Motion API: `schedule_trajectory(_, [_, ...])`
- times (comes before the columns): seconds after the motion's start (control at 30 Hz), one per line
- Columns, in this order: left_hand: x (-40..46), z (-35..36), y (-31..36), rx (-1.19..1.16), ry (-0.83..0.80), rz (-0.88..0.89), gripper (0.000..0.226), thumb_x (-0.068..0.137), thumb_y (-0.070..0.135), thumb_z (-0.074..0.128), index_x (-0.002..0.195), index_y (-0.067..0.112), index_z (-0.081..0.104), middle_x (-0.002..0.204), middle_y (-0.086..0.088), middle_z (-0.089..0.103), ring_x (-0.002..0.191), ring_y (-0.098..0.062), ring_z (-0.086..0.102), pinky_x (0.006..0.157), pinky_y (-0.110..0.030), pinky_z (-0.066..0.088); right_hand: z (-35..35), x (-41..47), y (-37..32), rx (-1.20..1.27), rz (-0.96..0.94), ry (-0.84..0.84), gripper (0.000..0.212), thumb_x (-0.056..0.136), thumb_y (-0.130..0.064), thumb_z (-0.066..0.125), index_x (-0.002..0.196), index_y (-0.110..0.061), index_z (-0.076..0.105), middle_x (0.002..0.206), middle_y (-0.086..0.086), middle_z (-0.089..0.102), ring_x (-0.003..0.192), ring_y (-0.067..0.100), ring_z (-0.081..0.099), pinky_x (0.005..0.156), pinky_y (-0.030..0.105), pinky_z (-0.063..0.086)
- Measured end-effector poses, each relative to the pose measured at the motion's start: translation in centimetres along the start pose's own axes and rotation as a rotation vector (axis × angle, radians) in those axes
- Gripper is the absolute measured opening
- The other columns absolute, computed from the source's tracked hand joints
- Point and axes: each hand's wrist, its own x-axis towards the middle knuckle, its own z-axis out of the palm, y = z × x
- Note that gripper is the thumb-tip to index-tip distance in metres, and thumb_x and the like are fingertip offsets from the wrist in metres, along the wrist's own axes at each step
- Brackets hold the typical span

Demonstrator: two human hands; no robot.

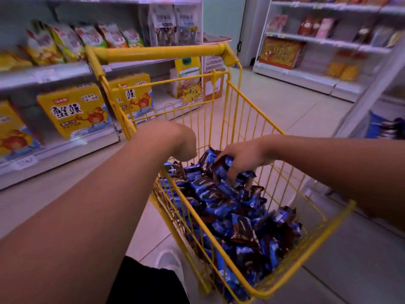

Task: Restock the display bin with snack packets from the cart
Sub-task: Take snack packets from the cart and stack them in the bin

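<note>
A yellow wire cart (pixel 311 251) stands in front of me, its basket full of small blue and brown snack packets (pixel 236 218). My right hand (pixel 243 159) reaches into the far end of the basket and grips several of these packets. My left hand (pixel 182 143) hangs over the left rim of the cart with its fingers curled downward; its fingertips are hidden behind the wrist, so I cannot tell if it holds anything. A bin with similar blue packets (pixel 385 128) shows at the right edge, partly cut off.
Shelves on the left carry yellow snack boxes (pixel 74 108) and chip bags. More shelves (pixel 317 40) line the back right. The cart's yellow handle (pixel 162 52) is on the far side. The tiled aisle floor (pixel 285 102) stretches behind the cart.
</note>
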Motion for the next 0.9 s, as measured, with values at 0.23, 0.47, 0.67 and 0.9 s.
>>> schedule_trajectory(0.23, [-1.2,-0.8,3.7,-1.025,-0.327,-0.032,0.078,0.097,0.066,0.029,0.149,0.009,0.032,0.137,-0.019,0.052,0.094,-0.042,0.068,0.072,-0.048,0.062,-1.0,-9.6,2.9,0.695,-0.329,0.274,0.027,0.085,0.005,0.070,0.110,-0.005,0.069,0.100,0.011,0.072,0.089,0.030,0.074,0.066,0.040,0.061])
schedule_trajectory(0.47, [1.3,0.4,6.0,-0.314,-0.179,-0.002,0.076,0.093,0.071,0.036,0.141,0.013,0.046,0.138,-0.009,0.051,0.106,-0.029,0.061,0.078,-0.044,0.060,2.3,-16.1,6.0,0.366,-0.282,0.630,0.058,0.078,-0.009,0.084,0.121,-0.019,0.046,0.092,0.010,0.073,0.073,0.022,0.074,0.057,0.037,0.059])
schedule_trajectory(0.67, [4.4,3.9,7.4,-0.200,-0.393,-0.044,0.076,0.091,0.068,0.047,0.148,0.018,0.038,0.152,-0.007,0.041,0.126,-0.029,0.052,0.094,-0.044,0.054,5.3,-16.8,6.7,-0.157,-0.516,0.831,0.046,0.065,-0.020,0.089,0.104,-0.028,0.065,0.090,-0.021,0.060,0.081,-0.009,0.056,0.075,0.008,0.041])
schedule_trajectory(0.9, [6.1,5.0,10.7,-0.039,-0.386,0.090,0.060,0.096,0.043,0.060,0.145,0.017,0.038,0.110,-0.007,0.054,0.081,-0.023,0.058,0.070,-0.033,0.057,4.2,-16.7,7.4,0.065,-0.623,0.788,0.062,0.065,-0.019,0.094,0.119,-0.029,0.065,0.109,-0.013,0.067,0.098,0.002,0.066,0.091,0.024,0.053])
